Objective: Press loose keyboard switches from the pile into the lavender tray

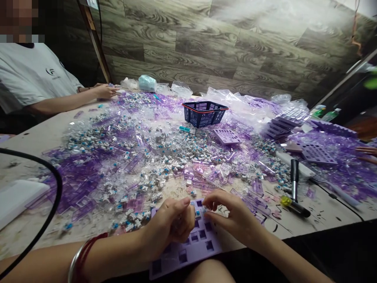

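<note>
At the far left, a co-worker in a pale T-shirt has both hands together at the table's edge; the thing between those fingers is too small to make out. Nearer on the left, a white block lies on the table, with a black cable looping in front of it. Next come heaped clear purple pieces, then a broad scatter of small white parts with blue spots. Plastic bags lie along the far side.

At the near middle, the person's left hand, bracelets at its wrist, lies over a purple panel with square openings. Its fingers curl inward; whether they clench something I cannot tell. The panel sits tilted at the near table edge, beneath both hands. Farther off stands a dark basket with a red handle. The right hand arches over the panel's far right corner, thumb and fingers bent toward a small part; I cannot tell whether they pinch it.

Farther right lies another purple panel, then a stack of panels. A black-handled tool rests nearer. At the far right, green bottles stand behind more purple pieces, and another person's fingers show at the edge.
</note>
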Available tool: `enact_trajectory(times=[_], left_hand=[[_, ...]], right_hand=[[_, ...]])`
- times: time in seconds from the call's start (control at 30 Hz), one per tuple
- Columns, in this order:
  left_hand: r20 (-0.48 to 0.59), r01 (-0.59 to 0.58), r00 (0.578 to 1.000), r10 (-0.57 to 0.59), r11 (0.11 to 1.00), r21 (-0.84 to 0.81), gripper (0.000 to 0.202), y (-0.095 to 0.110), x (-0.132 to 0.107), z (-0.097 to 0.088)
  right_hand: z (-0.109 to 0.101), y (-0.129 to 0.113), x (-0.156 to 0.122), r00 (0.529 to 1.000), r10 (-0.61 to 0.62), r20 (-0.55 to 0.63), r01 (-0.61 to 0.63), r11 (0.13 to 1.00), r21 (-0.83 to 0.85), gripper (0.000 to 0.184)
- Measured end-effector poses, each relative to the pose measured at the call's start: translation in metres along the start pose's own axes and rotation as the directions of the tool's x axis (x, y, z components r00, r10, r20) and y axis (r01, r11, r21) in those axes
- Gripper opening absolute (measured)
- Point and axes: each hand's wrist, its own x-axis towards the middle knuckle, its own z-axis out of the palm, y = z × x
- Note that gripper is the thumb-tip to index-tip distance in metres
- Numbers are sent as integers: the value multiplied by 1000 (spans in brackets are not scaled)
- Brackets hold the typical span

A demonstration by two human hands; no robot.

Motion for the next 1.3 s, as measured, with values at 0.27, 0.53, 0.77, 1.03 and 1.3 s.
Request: enact_trajectory(times=[0.27, 0.53, 0.77, 1.03, 1.3], left_hand=[[28, -7, 1000, 9, 998, -69, 53, -2, -1, -2], [6, 14, 1000, -13, 982, -188, 38, 2, 0, 0], [23, 7, 1000, -3, 988, -156, 38, 3, 2, -1], [77, 25, 997, -13, 986, -164, 43, 4, 4, -3], [-4, -17, 1000, 17, 1000, 2, 52, 7, 1, -2]], right_hand=[[-3, 5, 4, 982, 159, 98, -182, 938, 294, 11], [-5, 4, 4, 986, 161, 48, -168, 948, 271, 14], [-2, 4, 4, 1000, 20, -7, -20, 1000, -9, 14], [-8, 4, 3, 997, -49, 55, 53, 995, -84, 15], [-1, -3, 4, 979, -205, 15, 206, 977, -60, 14]])
